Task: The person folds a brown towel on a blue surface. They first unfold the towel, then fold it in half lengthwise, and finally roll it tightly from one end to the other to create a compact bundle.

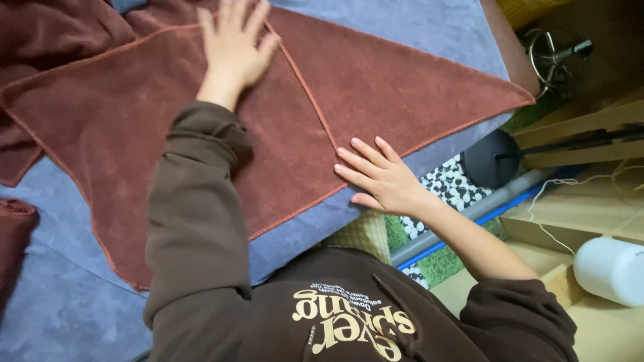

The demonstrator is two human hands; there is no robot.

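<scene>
Two hands on one reddish-brown microfibre cloth with orange stitched edging point(134, 127), spread flat on the blue-grey padded surface point(60, 295). Left hand point(233, 43) lies open, palm down, fingers splayed, on the cloth's far folded corner; grasps nothing. Right hand point(379, 175) is also open, fingertips pressing the cloth's near fold edge at the surface's rim; no grip either. One flap is folded over, its seam running diagonally between the hands. More reddish-brown cloth is bunched at top left point(47, 33), plus one scrap at left edge point(13, 228). Off the surface to the right: one black round stand base point(490, 159), one white cylinder point(610, 268), one grey pipe point(469, 214), wooden boards point(577, 127). Nothing blocks either hand.
</scene>
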